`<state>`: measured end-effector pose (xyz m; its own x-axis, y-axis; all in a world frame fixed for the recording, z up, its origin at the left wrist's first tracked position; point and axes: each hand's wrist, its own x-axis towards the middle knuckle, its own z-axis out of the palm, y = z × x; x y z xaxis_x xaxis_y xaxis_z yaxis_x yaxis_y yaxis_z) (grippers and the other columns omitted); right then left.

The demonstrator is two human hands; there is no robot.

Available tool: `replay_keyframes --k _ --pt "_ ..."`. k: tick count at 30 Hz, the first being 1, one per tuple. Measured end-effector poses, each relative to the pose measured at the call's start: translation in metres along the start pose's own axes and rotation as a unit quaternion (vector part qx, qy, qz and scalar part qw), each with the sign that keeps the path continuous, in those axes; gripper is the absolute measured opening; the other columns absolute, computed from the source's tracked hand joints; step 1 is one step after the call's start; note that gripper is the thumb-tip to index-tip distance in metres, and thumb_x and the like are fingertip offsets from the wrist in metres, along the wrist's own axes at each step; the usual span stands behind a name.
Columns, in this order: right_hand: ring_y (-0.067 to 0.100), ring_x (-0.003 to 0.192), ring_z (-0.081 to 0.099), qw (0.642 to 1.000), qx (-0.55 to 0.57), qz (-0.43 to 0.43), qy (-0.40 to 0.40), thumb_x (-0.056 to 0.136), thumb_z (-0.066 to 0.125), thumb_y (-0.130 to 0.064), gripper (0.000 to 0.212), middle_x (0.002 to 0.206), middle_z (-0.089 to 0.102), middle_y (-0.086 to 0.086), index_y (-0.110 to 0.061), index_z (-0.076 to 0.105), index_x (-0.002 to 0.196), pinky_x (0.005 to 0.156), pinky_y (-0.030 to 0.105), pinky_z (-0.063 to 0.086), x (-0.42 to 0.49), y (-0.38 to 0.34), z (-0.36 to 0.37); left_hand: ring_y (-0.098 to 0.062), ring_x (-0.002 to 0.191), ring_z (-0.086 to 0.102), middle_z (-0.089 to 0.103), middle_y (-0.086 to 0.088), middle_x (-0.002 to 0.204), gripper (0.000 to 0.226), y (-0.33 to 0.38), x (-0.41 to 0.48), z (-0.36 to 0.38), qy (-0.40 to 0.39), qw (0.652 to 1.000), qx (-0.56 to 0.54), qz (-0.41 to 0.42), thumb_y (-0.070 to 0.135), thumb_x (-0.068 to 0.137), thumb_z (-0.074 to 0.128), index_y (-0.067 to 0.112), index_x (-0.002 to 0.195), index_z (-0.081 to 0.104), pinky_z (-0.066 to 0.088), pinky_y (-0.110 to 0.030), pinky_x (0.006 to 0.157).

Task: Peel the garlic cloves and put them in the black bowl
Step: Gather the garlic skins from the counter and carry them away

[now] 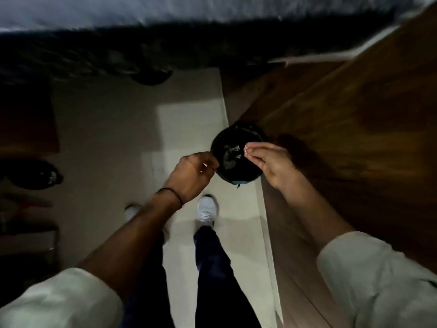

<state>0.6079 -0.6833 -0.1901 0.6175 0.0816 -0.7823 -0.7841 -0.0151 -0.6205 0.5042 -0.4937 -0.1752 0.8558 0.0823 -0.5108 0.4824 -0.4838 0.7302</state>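
My right grip (269, 162) is closed at the fingertips, pinching a small pale scrap (246, 148) that is too blurred to tell peel from clove. It hangs over the 2 o'clock side of a black round container (236, 140); I cannot tell whether this is the bowl or a bin. My left grip (192, 171) is curled onto the container's rim at 9 o'clock, with a dark band (172, 194) on that wrist. Pale flakes (230, 153) lie inside the container. At 3 o'clock a wooden cabinet (354, 126) stands just beside it. Toward 6 o'clock my white shoe (207, 209) rests on the pale floor (184, 119), and well off at 9 o'clock lies a dark shoe (35, 175).
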Motion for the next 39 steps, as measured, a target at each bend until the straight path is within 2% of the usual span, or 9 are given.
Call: replay_keyframes --k 3,6,9,12,20,24,27,34,39 --pt "0.022 0.084 0.062 0.995 -0.092 0.015 0.04 0.093 0.053 0.015 0.031 0.105 0.062 0.021 0.017 0.058 0.124 0.081 0.022 0.057 0.066 0.044 -0.029 -0.017 0.087 0.067 0.073 0.003 0.103 0.021 -0.032 0.048 0.045 -0.036 0.999 0.025 0.003 0.008 0.092 0.057 0.019 0.1 0.073 0.05 -0.024 0.083" --pt "0.007 0.069 0.06 0.974 -0.211 0.005 0.08 0.092 0.058 0.011 0.023 0.102 0.067 0.021 0.011 0.066 0.113 0.06 0.011 0.051 0.139 0.095 -0.046 -0.017 0.091 0.066 0.073 -0.001 0.106 0.023 -0.072 0.096 0.085 -0.056 0.998 0.04 0.013 0.003 0.092 0.057 0.014 0.102 0.074 0.046 -0.019 0.084" --pt "0.021 0.067 0.064 0.965 -0.238 -0.035 0.102 0.092 0.056 0.011 0.016 0.081 0.066 0.016 0.01 0.07 0.099 0.07 0.028 0.055 0.207 0.142 -0.052 -0.02 0.095 0.067 0.073 -0.003 0.105 0.023 -0.121 0.141 0.125 -0.055 0.997 0.045 0.01 0.003 0.091 0.058 0.017 0.099 0.074 0.05 -0.023 0.086" --pt "0.038 0.099 0.067 0.934 -0.331 -0.04 0.126 0.092 0.057 0.0 0.019 0.104 0.071 0.022 -0.001 0.074 0.1 0.092 0.045 0.055 0.249 0.169 -0.055 -0.016 0.097 0.066 0.072 -0.001 0.107 0.021 -0.157 0.166 0.15 -0.048 0.998 0.047 0.001 0.007 0.092 0.059 0.02 0.1 0.073 0.048 -0.021 0.083" --pt "0.045 0.089 0.068 0.883 -0.426 -0.111 0.166 0.081 0.05 -0.029 0.035 0.097 0.069 0.028 -0.003 0.068 0.096 0.082 0.055 0.058 0.284 0.212 -0.063 -0.018 0.093 0.063 0.069 0.001 0.107 0.017 -0.202 0.184 0.173 -0.03 0.998 0.036 0.028 0.005 0.09 0.061 0.015 0.1 0.071 0.048 -0.024 0.084" --pt "0.036 0.087 0.069 0.885 -0.41 -0.137 0.173 0.081 0.054 -0.003 0.025 0.09 0.073 0.016 -0.016 0.074 0.085 0.088 0.043 0.057 0.281 0.215 -0.062 -0.018 0.091 0.06 0.068 0.001 0.108 0.016 -0.203 0.184 0.172 -0.032 0.998 0.046 0.04 0.005 0.09 0.063 0.014 0.102 0.071 0.042 -0.014 0.078" --pt "0.041 0.081 0.066 0.873 -0.423 -0.166 0.179 0.074 0.049 -0.024 0.022 0.081 0.068 0.017 -0.034 0.067 0.068 0.081 0.054 0.057 0.28 0.216 -0.064 -0.015 0.089 0.058 0.067 0.001 0.106 0.018 -0.199 0.183 0.169 -0.029 0.997 0.049 0.05 0.006 0.089 0.063 0.016 0.102 0.07 0.041 -0.012 0.077" --pt "0.026 0.095 0.065 0.852 -0.453 -0.21 0.159 0.078 0.054 0.01 0.032 0.109 0.067 0.012 -0.01 0.075 0.09 0.085 0.017 0.042 0.251 0.197 -0.049 -0.012 0.087 0.052 0.06 0.009 0.094 0.025 -0.177 0.17 0.148 -0.014 0.997 0.05 0.054 0.006 0.09 0.063 0.015 0.113 0.069 0.032 0.002 0.066" --pt "0.026 0.094 0.058 0.86 -0.418 -0.241 0.166 0.072 0.052 0.014 0.035 0.119 0.056 0.013 -0.01 0.072 0.087 0.099 0.028 0.045 0.218 0.186 -0.026 -0.005 0.088 0.057 0.067 0.011 0.108 0.028 -0.164 0.146 0.12 -0.026 0.999 0.025 0.018 0.008 0.093 0.059 0.021 0.116 0.069 0.037 0.002 0.073"
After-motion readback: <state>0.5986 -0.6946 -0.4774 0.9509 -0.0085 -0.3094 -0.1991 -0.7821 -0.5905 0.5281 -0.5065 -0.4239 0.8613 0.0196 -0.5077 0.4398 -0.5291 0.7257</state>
